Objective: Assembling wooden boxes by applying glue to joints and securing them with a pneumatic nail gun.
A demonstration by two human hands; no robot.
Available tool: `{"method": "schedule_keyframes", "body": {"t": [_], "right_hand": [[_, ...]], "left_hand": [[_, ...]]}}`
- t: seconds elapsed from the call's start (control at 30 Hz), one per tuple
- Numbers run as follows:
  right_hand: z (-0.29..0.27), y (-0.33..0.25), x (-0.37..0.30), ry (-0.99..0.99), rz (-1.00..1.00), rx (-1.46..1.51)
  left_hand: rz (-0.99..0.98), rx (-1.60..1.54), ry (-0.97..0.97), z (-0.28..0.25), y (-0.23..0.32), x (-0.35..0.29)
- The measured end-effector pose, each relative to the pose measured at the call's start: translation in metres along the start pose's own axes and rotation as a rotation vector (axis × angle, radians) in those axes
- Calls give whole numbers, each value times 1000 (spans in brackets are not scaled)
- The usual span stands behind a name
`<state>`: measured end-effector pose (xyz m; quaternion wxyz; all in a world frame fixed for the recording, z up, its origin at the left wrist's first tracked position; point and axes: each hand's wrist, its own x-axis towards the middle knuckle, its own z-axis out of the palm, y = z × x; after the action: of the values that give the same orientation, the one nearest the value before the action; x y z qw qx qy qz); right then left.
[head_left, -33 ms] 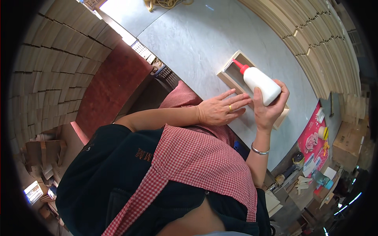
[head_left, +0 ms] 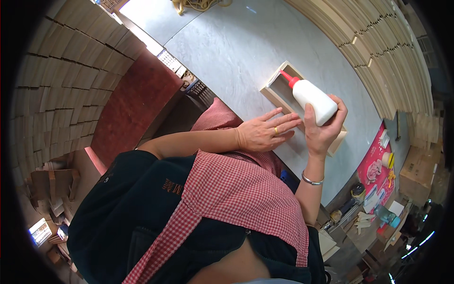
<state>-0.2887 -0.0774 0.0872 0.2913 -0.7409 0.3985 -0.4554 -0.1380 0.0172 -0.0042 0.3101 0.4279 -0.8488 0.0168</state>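
Observation:
A white squeeze bottle [head_left: 313, 100] with a red cap and pointed nozzle [head_left: 288, 78] is gripped in my right hand [head_left: 327, 132]. It is tilted, its nozzle toward the far left end of a shallow wooden box [head_left: 275, 100]. Whether the nozzle tip touches the wood I cannot tell. Beside the near long side of the box, my left hand [head_left: 269, 131] is open with fingers stretched out flat toward my right wrist; a ring is on one finger. The bottle and my right hand hide part of the box.
The box lies on a grey marbled tabletop [head_left: 227, 61]. Thin wooden boards [head_left: 352, 40] are stacked along the right side, with more stacks [head_left: 61, 85] at the left. A dark red panel [head_left: 135, 102] stands left of the table. At lower right are a pink mat [head_left: 376, 151] and a cardboard box [head_left: 418, 173].

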Motion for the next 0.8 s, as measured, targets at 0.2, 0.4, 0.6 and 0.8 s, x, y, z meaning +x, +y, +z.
{"method": "schedule_keyframes", "body": {"t": [0.2, 0.4, 0.6, 0.8], "right_hand": [[4, 8, 18, 49, -82, -112], [-6, 8, 17, 69, -54, -132], [-33, 9, 4, 105, -39, -219], [-65, 11, -15, 175, 0, -284]], "left_hand": [[4, 9, 5, -1, 2, 0], [-3, 10, 4, 0, 1, 1], [-1, 15, 10, -1, 2, 2], [-12, 18, -8, -1, 2, 3]]}}
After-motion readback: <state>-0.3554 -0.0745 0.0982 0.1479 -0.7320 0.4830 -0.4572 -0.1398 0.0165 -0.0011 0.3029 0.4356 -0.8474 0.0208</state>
